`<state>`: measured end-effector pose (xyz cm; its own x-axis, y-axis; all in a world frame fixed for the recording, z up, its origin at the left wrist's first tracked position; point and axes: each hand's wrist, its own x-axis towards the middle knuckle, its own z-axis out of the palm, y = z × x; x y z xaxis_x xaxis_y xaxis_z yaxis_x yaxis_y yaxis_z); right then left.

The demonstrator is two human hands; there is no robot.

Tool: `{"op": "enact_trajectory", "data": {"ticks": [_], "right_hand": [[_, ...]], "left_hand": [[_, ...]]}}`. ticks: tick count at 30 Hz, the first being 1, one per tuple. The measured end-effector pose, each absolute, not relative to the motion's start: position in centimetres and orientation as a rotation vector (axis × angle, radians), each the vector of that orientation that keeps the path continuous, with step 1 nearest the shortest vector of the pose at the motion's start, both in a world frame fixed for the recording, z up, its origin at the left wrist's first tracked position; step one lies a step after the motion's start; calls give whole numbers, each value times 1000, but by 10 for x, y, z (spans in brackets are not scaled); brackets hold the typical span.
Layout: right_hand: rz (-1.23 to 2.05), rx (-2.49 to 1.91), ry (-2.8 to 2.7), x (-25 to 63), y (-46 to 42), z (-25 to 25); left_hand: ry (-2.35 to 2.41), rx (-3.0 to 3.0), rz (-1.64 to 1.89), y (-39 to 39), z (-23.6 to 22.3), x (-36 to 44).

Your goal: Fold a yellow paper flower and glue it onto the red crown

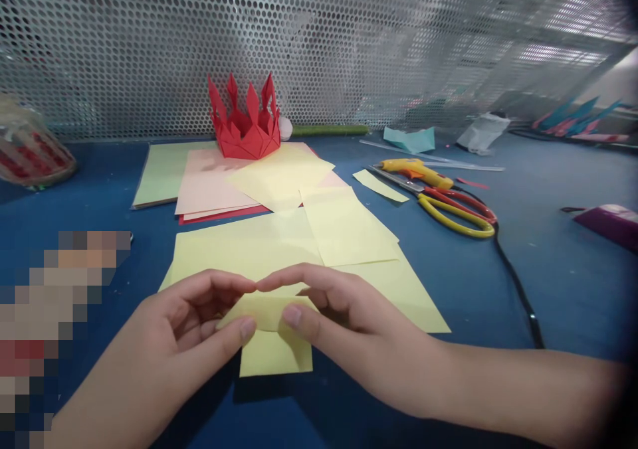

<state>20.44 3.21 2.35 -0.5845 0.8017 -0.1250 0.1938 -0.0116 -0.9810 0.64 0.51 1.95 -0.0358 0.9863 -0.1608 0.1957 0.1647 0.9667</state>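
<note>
A small piece of yellow paper [277,356] is held between my two hands, its upper part folded over and its lower end hanging square. My left hand [192,333] pinches the left side, thumb in front and fingers behind. On the right side my right hand [349,323] grips the paper the same way, its thumb on the fold. Both index fingertips meet above the top edge. Behind the hands, larger yellow sheets [239,250] lie overlapping on the blue table [100,216].
A red paper crown [248,133] stands on stacked pink sheets [207,183] and green sheets [164,163]. To the right lie scissors [458,213], a yellow glue gun [416,170] with a black cord, and a purple object [608,223]. A perforated metal panel [164,50] rises behind.
</note>
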Motion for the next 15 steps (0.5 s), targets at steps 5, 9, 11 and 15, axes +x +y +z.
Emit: {"op": "enact_trajectory", "data": {"ticks": [5,9,11,15], "right_hand": [[1706,-1008,-1753,204,33,23],[1715,-970,-1755,203,33,24],[1656,-953,-1795,204,33,24],[1545,-974,-1888,205,34,27]], "left_hand": [[1452,1203,990,7,20,5],[1369,1257,942,13,17,-2],[1414,1231,953,13,18,-1],[1532,1241,1001,8,23,5]]}}
